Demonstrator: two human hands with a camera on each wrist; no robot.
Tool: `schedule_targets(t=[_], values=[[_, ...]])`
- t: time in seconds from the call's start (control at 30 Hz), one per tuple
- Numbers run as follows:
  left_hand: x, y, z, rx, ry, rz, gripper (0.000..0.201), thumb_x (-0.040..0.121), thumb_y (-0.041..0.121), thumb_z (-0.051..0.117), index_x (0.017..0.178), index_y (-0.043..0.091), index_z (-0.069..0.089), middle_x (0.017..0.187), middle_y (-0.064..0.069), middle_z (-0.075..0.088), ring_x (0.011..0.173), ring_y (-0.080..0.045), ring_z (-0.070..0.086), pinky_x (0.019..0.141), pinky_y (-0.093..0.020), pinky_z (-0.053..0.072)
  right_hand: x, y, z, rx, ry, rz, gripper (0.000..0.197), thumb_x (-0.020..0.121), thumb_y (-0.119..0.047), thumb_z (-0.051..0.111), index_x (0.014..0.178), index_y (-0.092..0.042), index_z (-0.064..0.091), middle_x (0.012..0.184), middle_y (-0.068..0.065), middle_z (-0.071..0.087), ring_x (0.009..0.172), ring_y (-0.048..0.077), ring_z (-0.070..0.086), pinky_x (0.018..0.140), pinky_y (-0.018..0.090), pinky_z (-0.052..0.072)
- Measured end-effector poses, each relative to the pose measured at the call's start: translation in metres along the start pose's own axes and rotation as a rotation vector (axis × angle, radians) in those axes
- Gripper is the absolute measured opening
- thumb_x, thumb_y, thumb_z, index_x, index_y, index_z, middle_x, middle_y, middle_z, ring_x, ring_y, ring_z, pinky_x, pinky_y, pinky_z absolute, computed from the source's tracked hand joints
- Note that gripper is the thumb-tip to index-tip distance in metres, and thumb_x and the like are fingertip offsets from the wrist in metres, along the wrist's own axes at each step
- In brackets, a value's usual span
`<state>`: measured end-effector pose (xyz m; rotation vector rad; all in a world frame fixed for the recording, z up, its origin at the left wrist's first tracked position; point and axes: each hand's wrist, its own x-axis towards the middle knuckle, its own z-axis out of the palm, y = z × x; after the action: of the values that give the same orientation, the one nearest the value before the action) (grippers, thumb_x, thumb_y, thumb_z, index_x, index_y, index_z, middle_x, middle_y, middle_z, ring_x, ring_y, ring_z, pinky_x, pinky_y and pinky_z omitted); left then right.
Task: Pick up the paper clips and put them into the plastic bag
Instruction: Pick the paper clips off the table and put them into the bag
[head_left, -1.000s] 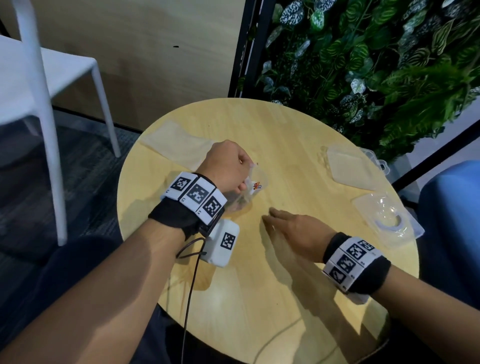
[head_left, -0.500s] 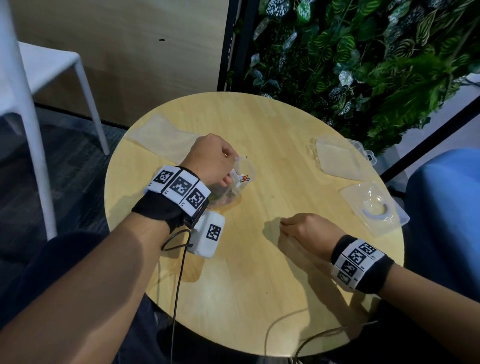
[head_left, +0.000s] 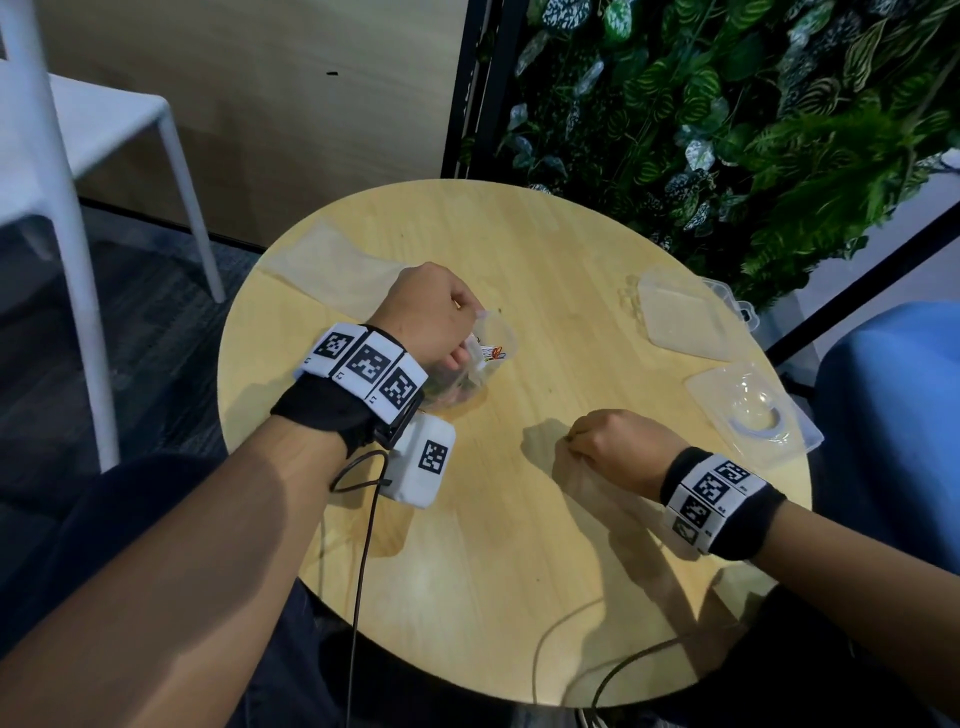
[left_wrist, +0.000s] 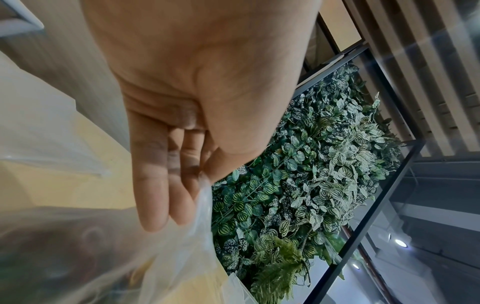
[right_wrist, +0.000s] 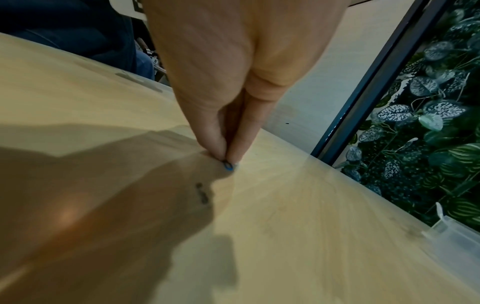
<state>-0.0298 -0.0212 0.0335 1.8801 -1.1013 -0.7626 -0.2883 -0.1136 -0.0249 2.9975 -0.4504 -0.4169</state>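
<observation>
Pinching a blue paper clip (right_wrist: 228, 165) btwn thumb and forefinger tips of right hand (head_left: 618, 449), clip at or just above the tabletop, near the middle of the round table (head_left: 519, 597), a bit toward the near-right edge. Can't tell from wrist view whether clip is fully clear of the wood yet. Small dark mark or another clip just beside it in the hand's shadow; too blurred to say.

Left hand (head_left: 434, 312) clamped on the rim of the plastic bag (head_left: 485, 358), thumb against fingers w/ the film btwn them, holding the mouth up and open at the table's left-centre. Coloured clips already inside the bag, so prob. several rounds done.

Step in hand: pickup of one more clip, grasp made, transfer not yet begun.

Next move, as a guess: lift clear, carry left across to the bag mouth, release over the opening. Calls for keeping the pinch firm (thin wire, slips easily) and the mouth held wide, since opening is small and floppy.

Clear plastic trays (head_left: 753, 415) at far-right edge, well apart from both hands.
</observation>
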Motion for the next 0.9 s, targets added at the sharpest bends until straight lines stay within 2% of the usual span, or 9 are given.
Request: schedule_targets(t=[0.2,0.3,0.43,0.5,0.57,0.63,0.7,0.8,0.9], values=[[-0.001,0.000,0.000,-0.006,-0.019,-0.012,0.022,0.099,0.009,0.051,0.095,0.010,0.073,0.071,-0.013,0.073,0.057,-0.023,0.074,0.053,-0.028,0.060,0.017,0.001,-0.013,0.153,-0.035,0.277,0.013,0.084,-0.018,0.057,0.078,-0.012,0.067,0.073,0.005,0.064,0.066,0.026,0.058,0.059,0.030,0.048],[-0.001,0.002,0.001,-0.011,-0.030,-0.009,0.022,0.099,0.008,0.051,0.096,0.009,0.073,0.071,-0.014,0.073,0.054,-0.021,0.073,0.050,-0.026,0.058,0.021,0.014,-0.013,0.250,0.043,0.387,0.017,0.081,-0.019,0.061,0.065,-0.011,0.061,0.059,0.004,0.058,0.056,0.024,0.051,0.054,0.028,0.044],[-0.001,0.002,0.002,-0.013,-0.028,-0.012,0.023,0.099,0.008,0.051,0.095,0.009,0.073,0.071,-0.014,0.072,0.057,-0.024,0.074,0.053,-0.028,0.060,0.022,0.040,-0.016,0.492,0.108,0.585,0.010,0.074,-0.016,0.075,0.068,-0.010,0.070,0.066,0.000,0.067,0.061,0.016,0.058,0.052,0.019,0.042],[0.000,0.002,0.002,-0.013,-0.027,-0.013,0.022,0.099,0.008,0.051,0.096,0.009,0.073,0.072,-0.014,0.073,0.056,-0.022,0.073,0.054,-0.030,0.061,0.020,0.051,-0.014,0.759,0.187,0.733,0.008,0.073,-0.015,0.077,0.069,-0.009,0.074,0.069,0.001,0.071,0.064,0.012,0.062,0.057,0.021,0.048],[0.001,0.003,0.004,-0.012,-0.033,-0.016,0.022,0.099,0.009,0.052,0.096,0.010,0.073,0.072,-0.013,0.073,0.055,-0.021,0.073,0.055,-0.031,0.062,0.017,0.057,-0.009,1.047,0.278,0.830,0.007,0.074,-0.009,0.076,0.070,-0.003,0.074,0.071,0.010,0.073,0.068,0.018,0.067,0.071,0.034,0.060],[0.002,0.003,0.006,-0.006,-0.045,-0.017,0.022,0.099,0.009,0.052,0.096,0.010,0.073,0.071,-0.012,0.073,0.056,-0.022,0.074,0.057,-0.033,0.063,0.016,0.063,-0.007,1.204,0.314,0.853,0.006,0.076,-0.005,0.074,0.072,0.000,0.073,0.072,0.015,0.072,0.070,0.023,0.067,0.082,0.043,0.059],[0.002,0.003,0.006,-0.001,-0.055,-0.015,0.022,0.099,0.009,0.051,0.095,0.011,0.073,0.070,-0.013,0.073,0.058,-0.025,0.075,0.059,-0.036,0.064,0.016,0.067,-0.009,1.150,0.262,0.836,0.005,0.077,-0.007,0.075,0.072,-0.006,0.074,0.071,0.012,0.073,0.071,0.024,0.069,0.082,0.041,0.059],[0.002,0.003,0.006,0.000,-0.062,-0.018,0.023,0.099,0.010,0.051,0.093,0.012,0.073,0.071,-0.015,0.073,0.060,-0.027,0.075,0.061,-0.041,0.065,0.015,0.069,-0.017,0.768,0.101,0.722,0.007,0.078,-0.015,0.075,0.073,-0.018,0.078,0.065,-0.002,0.073,0.066,0.012,0.067,0.064,0.022,0.054],[0.001,0.003,0.005,0.000,-0.065,-0.024,0.023,0.099,0.010,0.051,0.093,0.012,0.073,0.072,-0.016,0.074,0.061,-0.028,0.075,0.062,-0.044,0.065,0.017,0.061,-0.019,0.652,-0.014,0.569,0.003,0.077,-0.021,0.079,0.076,-0.023,0.080,0.063,-0.007,0.073,0.063,0.007,0.065,0.056,0.016,0.049]])
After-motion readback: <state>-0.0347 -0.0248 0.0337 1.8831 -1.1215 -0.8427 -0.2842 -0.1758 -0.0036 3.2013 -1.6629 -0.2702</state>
